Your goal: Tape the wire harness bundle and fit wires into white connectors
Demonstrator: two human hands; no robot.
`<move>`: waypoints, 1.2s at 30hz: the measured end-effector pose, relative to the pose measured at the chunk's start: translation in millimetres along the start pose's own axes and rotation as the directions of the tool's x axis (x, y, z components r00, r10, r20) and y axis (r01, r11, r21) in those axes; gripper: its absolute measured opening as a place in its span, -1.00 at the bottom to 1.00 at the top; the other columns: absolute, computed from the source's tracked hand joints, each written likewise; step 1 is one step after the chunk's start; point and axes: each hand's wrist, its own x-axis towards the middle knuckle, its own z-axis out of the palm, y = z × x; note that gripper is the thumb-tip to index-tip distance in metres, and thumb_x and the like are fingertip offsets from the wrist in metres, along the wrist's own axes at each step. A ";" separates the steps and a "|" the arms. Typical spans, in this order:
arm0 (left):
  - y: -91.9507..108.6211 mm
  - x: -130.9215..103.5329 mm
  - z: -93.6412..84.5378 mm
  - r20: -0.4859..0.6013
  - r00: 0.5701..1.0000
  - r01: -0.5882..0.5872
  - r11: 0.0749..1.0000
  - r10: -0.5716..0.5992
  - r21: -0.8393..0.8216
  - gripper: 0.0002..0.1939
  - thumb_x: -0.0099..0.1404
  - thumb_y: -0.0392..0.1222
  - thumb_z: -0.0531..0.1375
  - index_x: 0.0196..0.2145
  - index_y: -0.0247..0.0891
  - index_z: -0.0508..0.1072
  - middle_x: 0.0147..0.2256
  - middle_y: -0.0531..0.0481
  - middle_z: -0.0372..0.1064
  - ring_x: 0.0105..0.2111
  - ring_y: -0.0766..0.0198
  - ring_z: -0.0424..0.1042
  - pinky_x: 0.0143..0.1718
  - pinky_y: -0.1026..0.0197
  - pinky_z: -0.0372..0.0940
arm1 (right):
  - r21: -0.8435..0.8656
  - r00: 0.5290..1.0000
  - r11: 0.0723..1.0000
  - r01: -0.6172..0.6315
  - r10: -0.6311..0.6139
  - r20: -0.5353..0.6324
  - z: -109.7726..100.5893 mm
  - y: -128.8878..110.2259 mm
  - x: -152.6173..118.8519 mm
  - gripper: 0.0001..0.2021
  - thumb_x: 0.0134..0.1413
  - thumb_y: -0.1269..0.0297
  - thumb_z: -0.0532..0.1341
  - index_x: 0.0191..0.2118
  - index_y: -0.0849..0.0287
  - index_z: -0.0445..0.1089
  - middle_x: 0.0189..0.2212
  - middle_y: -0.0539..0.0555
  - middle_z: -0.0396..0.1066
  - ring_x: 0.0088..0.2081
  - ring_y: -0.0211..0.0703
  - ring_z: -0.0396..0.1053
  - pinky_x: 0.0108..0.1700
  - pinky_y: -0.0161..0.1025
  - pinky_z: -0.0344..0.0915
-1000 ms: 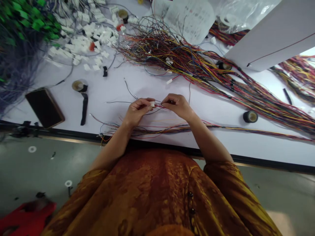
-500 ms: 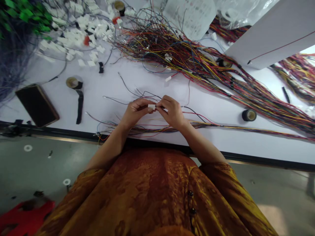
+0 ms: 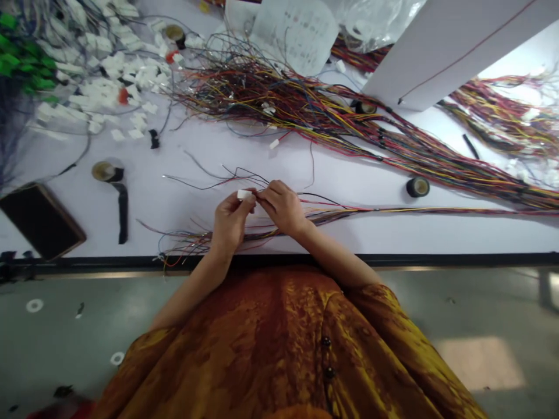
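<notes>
My left hand (image 3: 231,221) pinches a small white plastic connector (image 3: 244,195) between thumb and fingers. Close on its right, my right hand (image 3: 283,205) is closed, its fingertips on thin wires at the connector's end; exactly which wires they grip is partly hidden. Dark loose wires (image 3: 196,185) fan out to the left beyond my hands. Below them a bundle of coloured wires (image 3: 332,216) lies along the table's front and passes under both wrists, its loose ends (image 3: 174,247) spread at the left.
A thick wire harness (image 3: 314,116) stretches across the back. White connectors (image 3: 109,75) and green ones (image 3: 26,64) are heaped at the back left. A phone (image 3: 43,221), a tape roll (image 3: 107,171) with its strip loose, and another tape roll (image 3: 418,187) lie on the table. A white post (image 3: 449,52) stands at back right.
The view has shifted and turned slightly. The connector in my left hand has tilted upward and shows more of its white face, while my right fingers stay beside its end.
</notes>
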 end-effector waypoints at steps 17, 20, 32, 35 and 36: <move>7.5 5.4 2.8 -0.081 0.995 0.045 0.978 -0.063 -0.202 -0.67 -0.05 -0.18 0.50 -0.33 -0.28 0.55 -0.41 0.07 0.54 -0.51 0.48 0.43 -0.42 0.43 0.45 | 0.066 0.389 0.619 -0.783 0.569 -0.725 -196.7 163.3 -115.8 -0.70 0.20 0.19 0.13 -0.03 0.22 0.36 -0.02 0.23 0.35 0.05 -0.03 0.32 0.09 -0.05 0.30; 6.0 0.8 6.0 -0.101 0.994 0.025 0.977 -0.047 -0.212 -0.71 -0.02 -0.17 0.47 -0.35 -0.28 0.53 -0.39 0.05 0.55 -0.49 0.44 0.46 -0.39 0.39 0.47 | 0.058 0.179 0.312 -0.948 0.675 -0.716 -242.1 202.4 -145.3 -0.76 -0.05 0.27 0.29 -0.22 0.24 0.36 -0.17 0.19 0.36 -0.07 0.00 0.33 0.04 0.00 0.31; 13.0 -12.0 23.8 0.194 0.951 -0.302 0.848 0.239 0.436 -0.79 0.29 -0.11 0.24 -0.19 -0.28 0.55 -0.55 0.12 0.28 -0.60 0.45 0.17 -0.56 0.36 0.10 | 0.915 0.762 0.205 -0.347 0.630 0.148 -70.5 38.4 -27.4 -0.64 0.05 0.15 0.23 -0.01 0.09 0.33 -0.48 -0.13 0.23 -0.67 -0.50 -0.09 -0.66 -0.41 -0.11; 12.2 -10.8 18.5 0.234 0.936 -0.342 0.832 0.262 0.437 -0.74 0.34 -0.06 0.20 -0.14 -0.26 0.54 -0.40 0.02 0.43 -0.52 0.42 0.29 -0.49 0.35 0.22 | 0.863 0.774 0.355 -0.360 0.630 0.064 -63.6 49.9 -15.8 -0.65 0.05 0.19 0.24 -0.01 0.06 0.33 -0.48 -0.14 0.26 -0.67 -0.48 0.02 -0.66 -0.42 -0.04; 10.8 -9.9 15.7 0.236 0.938 -0.335 0.849 0.256 0.410 -0.72 0.35 -0.03 0.19 -0.12 -0.25 0.54 -0.34 -0.02 0.47 -0.48 0.40 0.34 -0.45 0.33 0.26 | 0.822 0.783 0.427 -0.376 0.622 0.035 -65.8 58.5 -12.9 -0.65 0.04 0.21 0.25 -0.02 0.06 0.34 -0.49 -0.14 0.26 -0.67 -0.47 0.04 -0.66 -0.42 -0.02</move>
